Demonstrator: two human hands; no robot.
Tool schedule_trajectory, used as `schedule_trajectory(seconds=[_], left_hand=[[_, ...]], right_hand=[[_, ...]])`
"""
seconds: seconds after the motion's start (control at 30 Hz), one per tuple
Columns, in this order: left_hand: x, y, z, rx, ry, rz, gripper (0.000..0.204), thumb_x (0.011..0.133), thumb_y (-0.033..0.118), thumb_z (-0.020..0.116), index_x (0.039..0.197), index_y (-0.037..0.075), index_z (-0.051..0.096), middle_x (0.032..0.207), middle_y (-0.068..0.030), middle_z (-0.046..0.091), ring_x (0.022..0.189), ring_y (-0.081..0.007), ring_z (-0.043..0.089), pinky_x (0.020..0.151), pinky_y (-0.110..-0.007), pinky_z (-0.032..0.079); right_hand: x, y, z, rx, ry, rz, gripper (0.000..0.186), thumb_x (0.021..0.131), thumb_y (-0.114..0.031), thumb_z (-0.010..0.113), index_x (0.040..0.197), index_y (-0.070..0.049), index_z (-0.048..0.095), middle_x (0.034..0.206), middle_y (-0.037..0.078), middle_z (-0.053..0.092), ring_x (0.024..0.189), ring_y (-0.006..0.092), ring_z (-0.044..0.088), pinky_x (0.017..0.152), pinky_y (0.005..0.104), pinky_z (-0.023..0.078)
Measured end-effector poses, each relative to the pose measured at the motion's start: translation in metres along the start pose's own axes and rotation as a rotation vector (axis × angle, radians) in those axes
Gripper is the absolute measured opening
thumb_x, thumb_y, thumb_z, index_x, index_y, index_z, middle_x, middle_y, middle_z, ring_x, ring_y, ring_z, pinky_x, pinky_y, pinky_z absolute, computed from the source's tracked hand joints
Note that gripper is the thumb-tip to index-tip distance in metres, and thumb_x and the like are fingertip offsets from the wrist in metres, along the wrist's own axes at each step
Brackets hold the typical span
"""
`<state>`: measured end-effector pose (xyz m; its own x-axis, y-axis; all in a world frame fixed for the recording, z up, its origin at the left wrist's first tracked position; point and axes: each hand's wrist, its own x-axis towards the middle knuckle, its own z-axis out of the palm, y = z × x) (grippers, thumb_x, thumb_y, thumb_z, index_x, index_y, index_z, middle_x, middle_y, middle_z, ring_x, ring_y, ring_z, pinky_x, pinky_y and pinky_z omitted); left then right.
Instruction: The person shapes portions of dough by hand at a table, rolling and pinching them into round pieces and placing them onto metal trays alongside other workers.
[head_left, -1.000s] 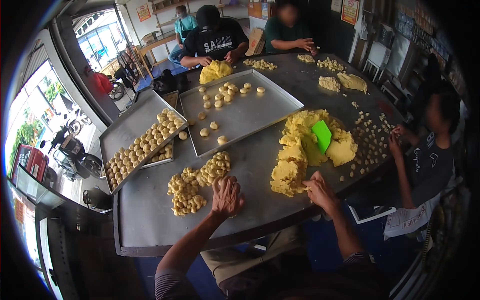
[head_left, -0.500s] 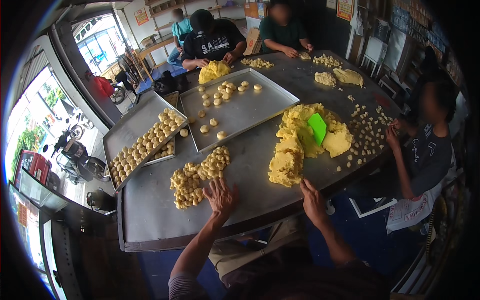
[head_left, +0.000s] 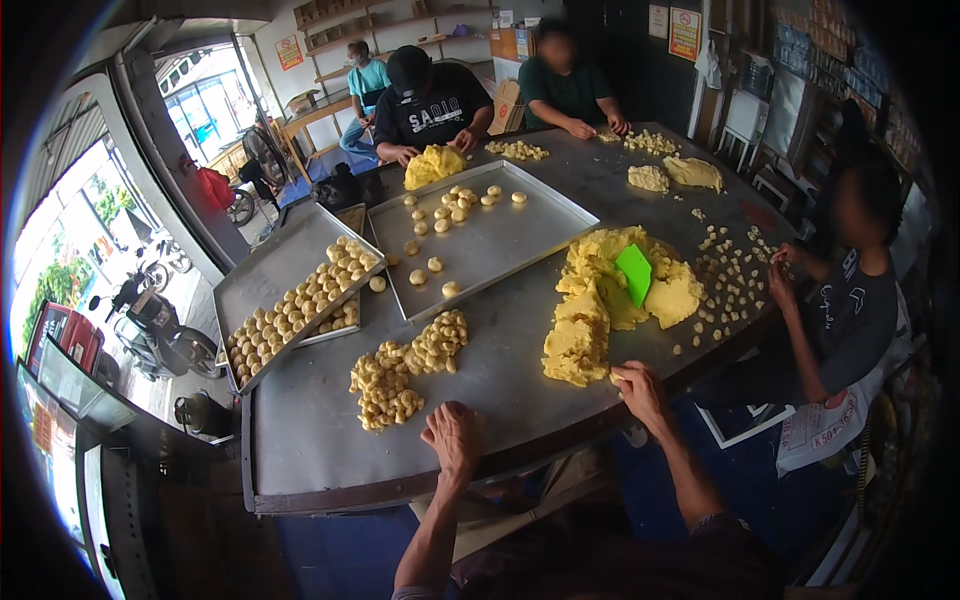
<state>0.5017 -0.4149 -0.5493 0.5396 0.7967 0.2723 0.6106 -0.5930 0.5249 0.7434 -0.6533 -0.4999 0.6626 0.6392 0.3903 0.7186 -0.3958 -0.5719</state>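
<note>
My left hand (head_left: 455,438) rests at the table's near edge, its fingers curled inward; anything under them is hidden. Just beyond it lies a heap of small pale dough pieces (head_left: 388,388). My right hand (head_left: 643,392) is at the near edge by the big mass of yellow dough (head_left: 577,345). Its thumb and fingers are pinched together, with a small bit of yellow dough (head_left: 616,378) showing at the tips. A bright green flat scraper (head_left: 634,275) stands tilted in the yellow dough.
A metal tray (head_left: 540,233) holds scattered dough balls; a tilted tray (head_left: 275,268) at the left holds rows of them. Small dough pieces (head_left: 722,285) are strewn at the right, near a seated co-worker (head_left: 850,290). Two more people (head_left: 430,110) work at the far side.
My left hand has drawn back from the heap of pieces toward the near edge, and its spread fingers have curled. My right hand has shifted slightly right and its fingers have closed.
</note>
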Motion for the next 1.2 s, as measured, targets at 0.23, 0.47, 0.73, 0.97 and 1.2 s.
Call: schedule_trajectory(seconds=[0.23,0.47,0.73,0.97,1.2], left_hand=[[0.006,0.005,-0.008,-0.289,-0.031,0.091,0.024,0.083,0.018,0.068,0.104,0.008,0.059,0.099,-0.0116,0.061,0.095,-0.0294,0.059,0.079,-0.045,0.046],[0.014,0.062,-0.026,-0.620,-0.127,-0.131,0.034,0.090,0.020,0.066,0.116,-0.003,0.064,0.097,-0.0164,0.074,0.086,-0.0201,0.072,0.080,-0.030,0.054],[0.007,0.089,-0.008,-0.781,-0.221,-0.097,0.039,0.100,0.031,0.054,0.117,-0.003,0.066,0.097,-0.0207,0.072,0.087,-0.0232,0.072,0.079,-0.031,0.054],[0.022,0.041,0.013,-0.283,-0.246,0.188,0.020,0.081,0.020,0.068,0.089,0.002,0.068,0.078,-0.0186,0.069,0.075,-0.0368,0.069,0.063,-0.041,0.056],[0.009,0.059,0.002,-0.251,-0.244,0.011,0.028,0.083,0.021,0.067,0.099,0.000,0.060,0.083,-0.0235,0.067,0.079,-0.0420,0.067,0.067,-0.046,0.055]], right_hand=[[-0.010,-0.005,-0.018,0.036,-0.217,-0.050,0.025,0.081,-0.001,0.066,0.106,0.002,0.069,0.102,0.018,0.068,0.095,0.0346,0.066,0.082,0.0381,0.053],[0.001,-0.077,0.017,0.470,-0.122,-0.013,0.046,0.083,-0.002,0.068,0.128,-0.002,0.059,0.106,0.019,0.067,0.092,0.0277,0.068,0.079,0.0350,0.053],[0.006,-0.115,0.078,0.366,-0.046,-0.147,0.037,0.084,0.002,0.066,0.121,-0.001,0.064,0.101,0.019,0.068,0.090,0.0345,0.066,0.077,0.0369,0.053],[0.012,-0.124,0.083,0.397,-0.181,-0.445,0.026,0.082,-0.001,0.067,0.107,-0.004,0.072,0.107,0.012,0.070,0.090,0.0307,0.067,0.077,0.0355,0.053],[0.007,-0.124,0.094,0.441,-0.240,-0.093,0.018,0.081,-0.002,0.066,0.098,0.002,0.071,0.101,0.017,0.069,0.084,0.0343,0.068,0.075,0.0385,0.055]])
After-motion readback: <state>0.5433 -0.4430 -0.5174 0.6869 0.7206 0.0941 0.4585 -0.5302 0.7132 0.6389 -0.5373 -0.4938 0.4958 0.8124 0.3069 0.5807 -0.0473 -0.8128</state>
